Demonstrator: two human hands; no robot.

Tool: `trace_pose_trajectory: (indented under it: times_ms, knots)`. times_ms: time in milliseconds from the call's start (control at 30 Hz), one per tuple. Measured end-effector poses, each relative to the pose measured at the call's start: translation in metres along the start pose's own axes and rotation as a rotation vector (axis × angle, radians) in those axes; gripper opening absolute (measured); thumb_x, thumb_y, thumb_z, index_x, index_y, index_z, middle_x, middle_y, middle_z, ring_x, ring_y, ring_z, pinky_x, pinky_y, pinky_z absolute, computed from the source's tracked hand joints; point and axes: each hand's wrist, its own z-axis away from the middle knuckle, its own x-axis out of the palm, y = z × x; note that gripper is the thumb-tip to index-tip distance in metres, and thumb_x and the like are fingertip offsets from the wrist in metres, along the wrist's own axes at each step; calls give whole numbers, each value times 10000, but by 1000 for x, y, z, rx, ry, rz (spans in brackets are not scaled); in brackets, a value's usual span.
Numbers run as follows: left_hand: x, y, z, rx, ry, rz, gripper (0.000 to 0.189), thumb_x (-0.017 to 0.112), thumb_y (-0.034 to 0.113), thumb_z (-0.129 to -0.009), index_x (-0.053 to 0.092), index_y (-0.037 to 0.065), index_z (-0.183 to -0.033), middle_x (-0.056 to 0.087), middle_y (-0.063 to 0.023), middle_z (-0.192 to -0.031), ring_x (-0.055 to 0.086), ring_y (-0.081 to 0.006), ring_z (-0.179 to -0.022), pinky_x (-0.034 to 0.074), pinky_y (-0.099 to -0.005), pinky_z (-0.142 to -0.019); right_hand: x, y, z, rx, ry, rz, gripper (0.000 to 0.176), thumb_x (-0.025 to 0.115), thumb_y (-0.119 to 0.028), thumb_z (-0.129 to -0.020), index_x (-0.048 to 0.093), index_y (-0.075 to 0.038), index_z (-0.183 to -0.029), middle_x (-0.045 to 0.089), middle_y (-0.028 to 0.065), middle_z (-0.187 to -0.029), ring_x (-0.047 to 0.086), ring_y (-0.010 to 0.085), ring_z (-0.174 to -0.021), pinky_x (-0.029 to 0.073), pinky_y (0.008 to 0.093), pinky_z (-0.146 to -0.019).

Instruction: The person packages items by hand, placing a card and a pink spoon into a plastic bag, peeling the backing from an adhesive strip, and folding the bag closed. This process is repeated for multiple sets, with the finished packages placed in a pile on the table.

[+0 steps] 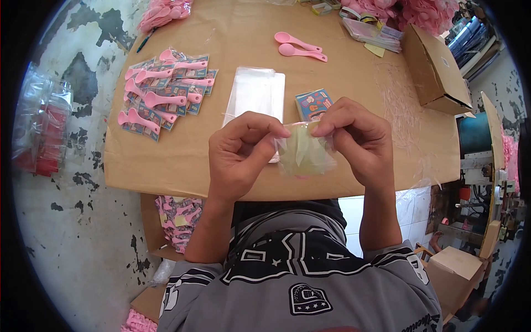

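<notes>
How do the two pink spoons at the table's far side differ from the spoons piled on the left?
The far spoons lie directly on the brown table, while the left spoons lie on printed packets. The far spoons number two; the left spoons are many. Both are pink.

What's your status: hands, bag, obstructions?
Left hand and right hand pinching the top of the small clear bag. Pale green showing through it. Card stack just beyond, not blocking the bag.
</notes>
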Motion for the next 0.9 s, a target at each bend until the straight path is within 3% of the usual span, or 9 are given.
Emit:
trace_pose_trajectory:
  times_ms: [167, 267, 367, 400, 500, 567, 633, 833, 900]
  knots:
    - [3, 8, -5, -73, 15, 245, 144, 658, -86, -975, 653, -46, -1114, 748, -78, -989, 710, -105, -950, 582, -255, -839, -2, -11, -1, -75, -32, 209, 123, 699, 37, -906, 755, 3, -1010, 678, 46, -912, 612, 103, -861, 444, 255, -729]
    - [5, 10, -1, -156, 47, -21, 229, 704, -59, -963, 645, -49, -1184, 766, -112, -1027, 725, -125, -980, 596, -264, -847, 5, -9, -2, -97, 6, 374, 199, 746, 22, -886, 752, -8, -1083, 685, 21, -908, 605, 85, -839, 446, 253, -725]
    - [7, 22, -3, -168, 70, 68, 354, 729, -34, -958, 622, -53, -1295, 777, -149, -1081, 732, -140, -1016, 601, -264, -838, 12, -8, 0, -38, 110, 258, 305, 782, -3, -881, 722, -11, -1180, 692, 5, -924, 611, 70, -848, 449, 244, -733]
    - [6, 24, -4, -114, 65, 70, 350, 704, -59, -967, 643, -58, -1312, 771, -188, -1144, 738, -152, -1022, 603, -269, -855, 13, -10, 1, -23, 119, 264, 363, 787, -20, -898, 694, -19, -1249, 691, 6, -929, 616, 70, -857, 452, 234, -749]
    - [-23, 31, -8, 237, 128, -241, 289, 687, -89, -962, 686, -66, -1251, 766, -199, -1162, 744, -183, -1032, 598, -297, -905, 3, -6, -2, -73, 326, 315, 340, 789, -29, -907, 698, -11, -1234, 689, 9, -931, 617, 70, -860, 458, 240, -768]
    - [-49, 48, -11, 465, 320, -625, 239, 667, -107, -962, 714, -73, -1193, 766, -206, -1158, 742, -229, -1067, 580, -356, -981, -11, -5, -2, -82, 381, 368, 328, 781, -75, -931, 696, -17, -1243, 696, 15, -939, 621, 85, -865, 467, 255, -777]
    - [-68, 64, -25, 698, 319, -773, 245, 669, -88, -965, 713, -57, -1203, 764, -181, -1175, 709, -243, -1154, 546, -397, -1039, -19, -5, -2, -74, 400, 492, 321, 777, -133, -950, 695, -23, -1240, 697, 24, -937, 622, 105, -862, 476, 274, -776]
    - [-103, 49, -16, 253, 358, -992, 235, 737, 64, -966, 721, 13, -1195, 746, -103, -1209, 671, -181, -1161, 515, -327, -995, -17, 10, 4, 160, 355, 938, 370, 803, -311, -945, 686, -27, -1153, 673, 61, -889, 603, 156, -815, 496, 337, -727]
    - [-86, 31, -11, 10, 334, -960, 261, 774, 173, -958, 715, 8, -1152, 735, -82, -1039, 659, -153, -925, 523, -322, -813, -15, 20, 7, 282, 324, 910, 395, 825, -336, -924, 672, -14, -1095, 658, 75, -872, 589, 158, -785, 497, 344, -698]
